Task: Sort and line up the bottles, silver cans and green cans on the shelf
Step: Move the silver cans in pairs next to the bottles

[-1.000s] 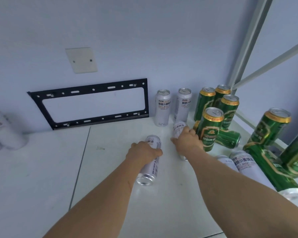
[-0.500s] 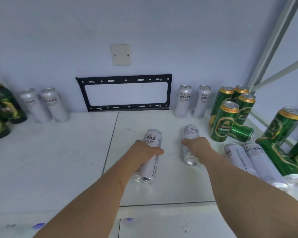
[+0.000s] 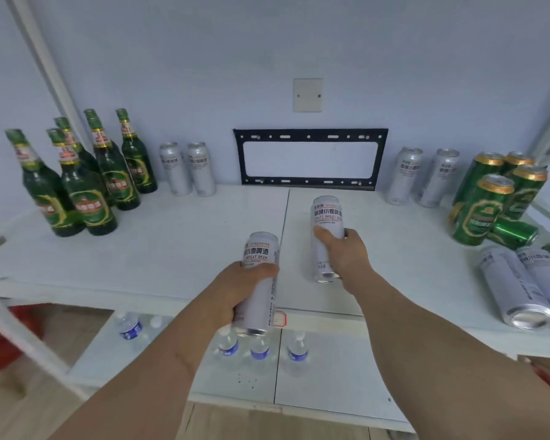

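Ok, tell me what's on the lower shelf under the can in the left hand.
Below the silver can in the left hand, clear water bottles with blue labels stand on the lower shelf. The can and forearm cover part of them.

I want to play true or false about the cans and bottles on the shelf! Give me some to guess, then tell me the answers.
1. Each hand holds a silver can. True: the left hand and the right hand each grip one.
2. The green bottles lie on their sides. False: they stand upright at the left.
3. Two silver cans stand beside the bottles. True.
4. All green cans stand upright. False: one lies on its side at the right.
5. The water bottles sit on the top shelf. False: they are on the lower shelf.
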